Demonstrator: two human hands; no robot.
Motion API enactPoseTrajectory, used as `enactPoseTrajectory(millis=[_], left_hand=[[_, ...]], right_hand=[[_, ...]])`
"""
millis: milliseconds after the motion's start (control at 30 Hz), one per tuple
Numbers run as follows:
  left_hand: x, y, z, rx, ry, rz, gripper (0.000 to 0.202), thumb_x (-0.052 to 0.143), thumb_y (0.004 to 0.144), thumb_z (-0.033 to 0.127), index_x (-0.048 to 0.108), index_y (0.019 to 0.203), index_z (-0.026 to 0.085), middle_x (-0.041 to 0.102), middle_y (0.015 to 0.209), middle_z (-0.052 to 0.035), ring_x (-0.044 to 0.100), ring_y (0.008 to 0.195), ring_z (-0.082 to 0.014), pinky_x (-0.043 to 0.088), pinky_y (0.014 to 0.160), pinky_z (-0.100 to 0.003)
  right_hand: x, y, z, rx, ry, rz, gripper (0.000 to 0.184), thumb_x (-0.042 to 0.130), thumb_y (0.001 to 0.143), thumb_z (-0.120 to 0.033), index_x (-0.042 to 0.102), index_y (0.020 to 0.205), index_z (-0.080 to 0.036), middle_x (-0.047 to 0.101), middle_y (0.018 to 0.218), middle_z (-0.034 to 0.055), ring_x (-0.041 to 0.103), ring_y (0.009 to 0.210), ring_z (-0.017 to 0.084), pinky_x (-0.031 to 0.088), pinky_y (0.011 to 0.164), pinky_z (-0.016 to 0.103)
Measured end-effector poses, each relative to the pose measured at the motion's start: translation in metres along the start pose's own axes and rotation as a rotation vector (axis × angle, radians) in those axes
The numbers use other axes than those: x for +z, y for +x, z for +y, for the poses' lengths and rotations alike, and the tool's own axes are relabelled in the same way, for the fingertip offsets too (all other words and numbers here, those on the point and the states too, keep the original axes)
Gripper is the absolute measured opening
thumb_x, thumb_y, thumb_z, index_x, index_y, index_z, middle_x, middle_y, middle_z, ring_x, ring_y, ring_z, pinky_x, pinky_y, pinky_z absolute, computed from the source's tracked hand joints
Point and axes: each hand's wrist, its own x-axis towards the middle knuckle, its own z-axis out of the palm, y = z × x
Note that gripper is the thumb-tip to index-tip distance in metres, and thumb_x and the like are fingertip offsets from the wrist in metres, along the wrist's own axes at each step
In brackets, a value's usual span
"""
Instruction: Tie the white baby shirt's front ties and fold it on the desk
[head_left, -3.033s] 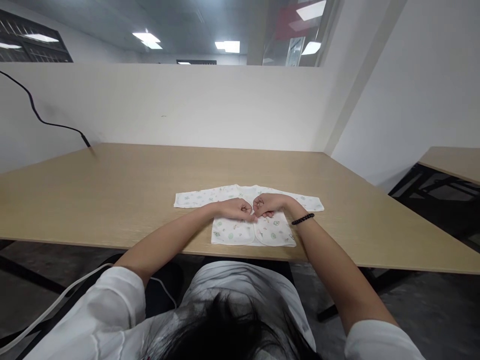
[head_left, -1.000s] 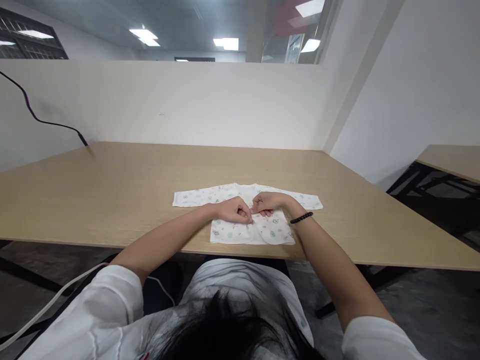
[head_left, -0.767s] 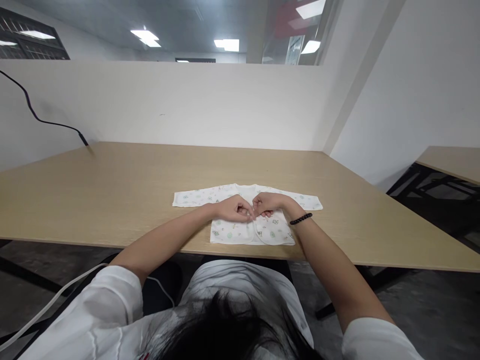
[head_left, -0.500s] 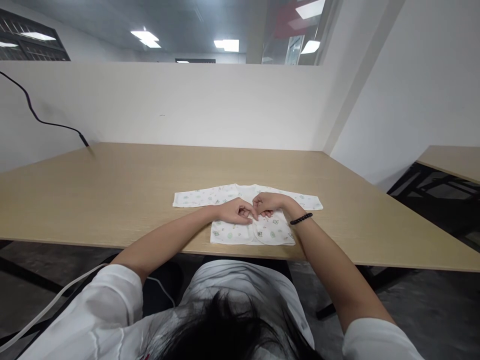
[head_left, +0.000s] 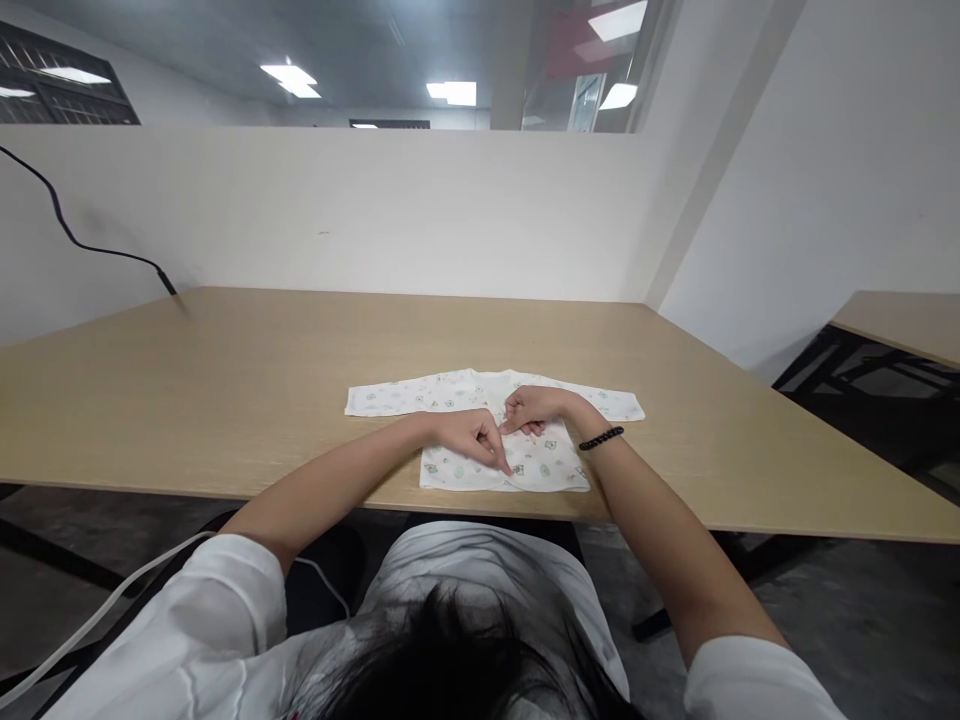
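Touching a white printed cotton baby top point(head_left: 541, 465) lying flat on the wooden bench point(head_left: 225, 400), sleeves spread. Left hand point(head_left: 469, 436) narrow, index finger extended onto the front edge; right hand point(head_left: 534, 407) curled, fingertips on the cloth; grip unclear.

An office, with a desk partition point(head_left: 337, 210) and ceiling lights point(head_left: 290, 80).
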Motion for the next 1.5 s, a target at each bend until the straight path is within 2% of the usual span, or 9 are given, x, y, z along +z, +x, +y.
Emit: enactPoseTrajectory(millis=[167, 300, 433, 667, 967, 1100, 1200, 1333, 1500], left_hand=[[-0.01, 0.002, -0.003, -0.012, -0.082, -0.038, 0.029, 0.074, 0.074, 0.043, 0.079, 0.072, 0.014, 0.058, 0.056, -0.0027, 0.045, 0.055, -0.0113, 0.034, 0.054, -0.025], [-0.034, 0.002, -0.017, -0.031, -0.022, 0.536, 0.031, 0.063, 0.081, 0.039, 0.076, 0.093, 0.013, 0.067, 0.08, -0.007, 0.056, 0.07, -0.0152, 0.044, 0.066, -0.027], [-0.056, -0.011, -0.033, -0.397, 0.398, 1.012, 0.057, 0.058, 0.08, 0.023, 0.053, 0.137, 0.016, 0.062, 0.114, -0.0103, 0.059, 0.098, -0.0215, 0.045, 0.087, -0.031], [-0.066, -0.032, -0.051, -0.874, 0.779, 0.722, 0.041, 0.045, 0.087, 0.029, 0.058, 0.121, 0.011, 0.051, 0.131, -0.022, 0.042, 0.129, -0.037, 0.031, 0.104, -0.048], [-0.08, -0.042, -0.042, -0.782, 0.773, 0.621, 0.027, 0.037, 0.093, 0.026, 0.049, 0.113, 0.013, 0.066, 0.1, -0.0168, 0.06, 0.097, -0.0295, 0.04, 0.09, -0.041], [-0.093, -0.06, -0.033, -0.461, 0.526, 0.606, 0.028, 0.043, 0.091, 0.035, 0.044, 0.113, 0.018, 0.061, 0.098, -0.0089, 0.056, 0.08, -0.0208, 0.044, 0.071, -0.03], [-0.102, -0.072, -0.03, -0.258, 0.33, 0.436, 0.021, 0.048, 0.085, 0.036, 0.054, 0.097, 0.019, 0.06, 0.093, -0.0036, 0.053, 0.079, -0.0173, 0.043, 0.072, -0.027], [-0.111, -0.081, -0.033, -0.42, 0.31, 0.194, 0.014, 0.057, 0.07, 0.028, 0.065, 0.074, 0.018, 0.065, 0.079, -0.0021, 0.056, 0.08, -0.0191, 0.043, 0.08, -0.028], [-0.117, -0.088, -0.017, -0.558, 0.688, 0.552, 0.033, 0.053, 0.069, 0.015, 0.073, 0.095, 0.022, 0.069, 0.101, -0.0049, 0.057, 0.094, -0.0239, 0.039, 0.088, -0.035]], right_hand=[[-0.001, -0.001, 0.004, -0.034, 0.014, -0.004, 0.05, 0.083, 0.059, -0.058, 0.053, 0.066, -0.019, 0.056, 0.052, -0.0036, 0.047, 0.045, 0.009, 0.036, 0.047, 0.023], [-0.009, 0.004, 0.014, -0.03, 0.017, 0.344, 0.04, 0.073, 0.075, -0.055, 0.057, 0.079, -0.018, 0.064, 0.068, 0.0028, 0.055, 0.058, 0.014, 0.039, 0.053, 0.025], [-0.016, 0.014, 0.035, 0.092, -0.192, 0.916, 0.024, 0.059, 0.087, -0.033, 0.059, 0.105, -0.018, 0.065, 0.113, 0.0136, 0.059, 0.102, 0.024, 0.045, 0.08, 0.032], [-0.016, 0.021, 0.06, 0.217, -0.391, 0.822, 0.025, 0.051, 0.091, -0.032, 0.06, 0.111, -0.019, 0.058, 0.127, 0.0165, 0.041, 0.127, 0.035, 0.039, 0.095, 0.048], [-0.026, 0.01, 0.051, 0.14, -0.431, 0.94, 0.012, 0.058, 0.086, -0.025, 0.063, 0.095, -0.018, 0.062, 0.104, 0.0118, 0.057, 0.097, 0.025, 0.042, 0.081, 0.033], [-0.033, 0.0, 0.049, 0.052, -0.367, 0.941, 0.007, 0.059, 0.086, -0.025, 0.061, 0.089, -0.019, 0.063, 0.093, 0.0083, 0.058, 0.085, 0.021, 0.043, 0.075, 0.03], [-0.036, -0.009, 0.053, -0.01, -0.259, 0.964, 0.006, 0.06, 0.085, -0.025, 0.059, 0.087, -0.02, 0.063, 0.098, 0.0076, 0.06, 0.081, 0.019, 0.045, 0.074, 0.029], [-0.038, -0.02, 0.059, -0.114, -0.032, 0.865, 0.009, 0.056, 0.088, -0.03, 0.055, 0.088, -0.021, 0.063, 0.087, 0.0026, 0.059, 0.064, 0.014, 0.046, 0.064, 0.027], [-0.044, -0.041, 0.053, -0.369, -0.199, 1.006, 0.014, 0.053, 0.09, -0.034, 0.056, 0.086, -0.021, 0.064, 0.08, 0.0028, 0.057, 0.074, 0.019, 0.046, 0.07, 0.032]])
